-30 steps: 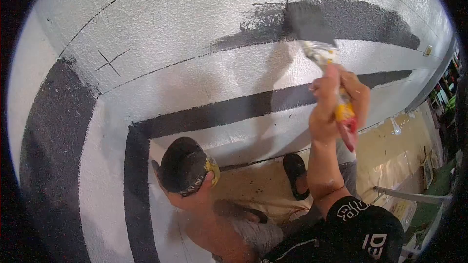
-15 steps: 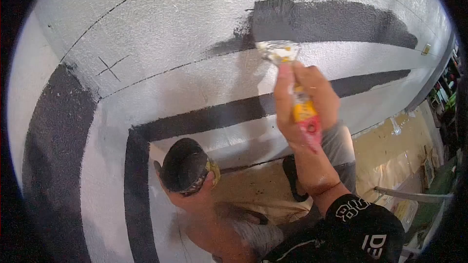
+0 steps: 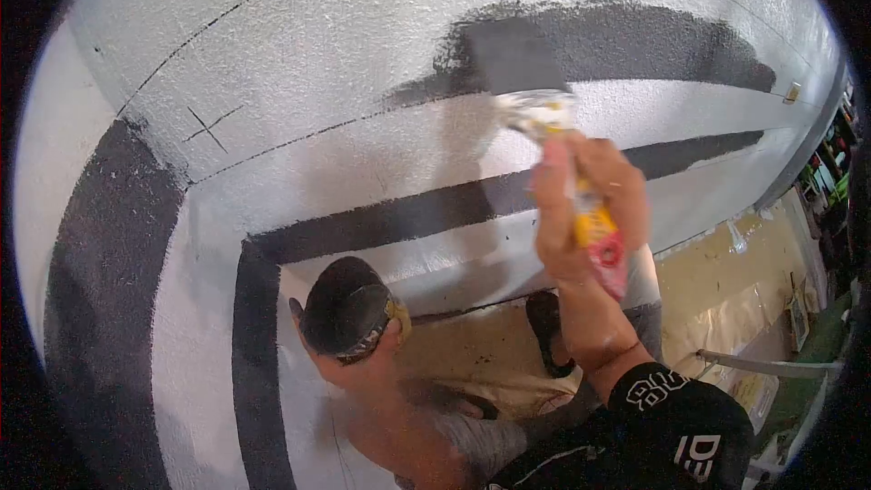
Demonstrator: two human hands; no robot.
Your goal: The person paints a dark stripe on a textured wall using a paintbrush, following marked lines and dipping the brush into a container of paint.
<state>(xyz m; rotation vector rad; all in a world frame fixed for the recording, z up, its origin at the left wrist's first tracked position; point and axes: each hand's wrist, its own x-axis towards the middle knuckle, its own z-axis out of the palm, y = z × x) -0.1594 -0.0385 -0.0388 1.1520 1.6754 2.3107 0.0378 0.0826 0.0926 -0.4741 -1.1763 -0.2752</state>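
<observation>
My right hand (image 3: pixel 561 222) is closed around the handle of a wide paintbrush (image 3: pixel 537 112), whose ferrule is smeared with white and whose handle is yellow and red. Its dark bristles (image 3: pixel 522 54) overlap the left part of a dark grey painted band (image 3: pixel 644 41) on the white wall (image 3: pixel 363 45). Lower left, my left hand (image 3: pixel 356 377) grips a small dark paint pot (image 3: pixel 345 318) from below, fingers on both sides. The pot is tilted with its mouth facing me, and dried paint crusts its rim.
Thin drawn lines and a cross mark (image 3: pixel 212 129) show on the wall. More dark bands (image 3: pixel 390 220) run below and at left (image 3: pixel 104 290). Brown sheeting (image 3: pixel 717 281) covers the floor, where a dark shoe (image 3: pixel 549 331) rests. A metal bar (image 3: pixel 762 363) stands at right.
My right hand and the brush have moved slightly right and down, and the bristles now tilt up to the left. My left hand and the paint pot have hardly moved.
</observation>
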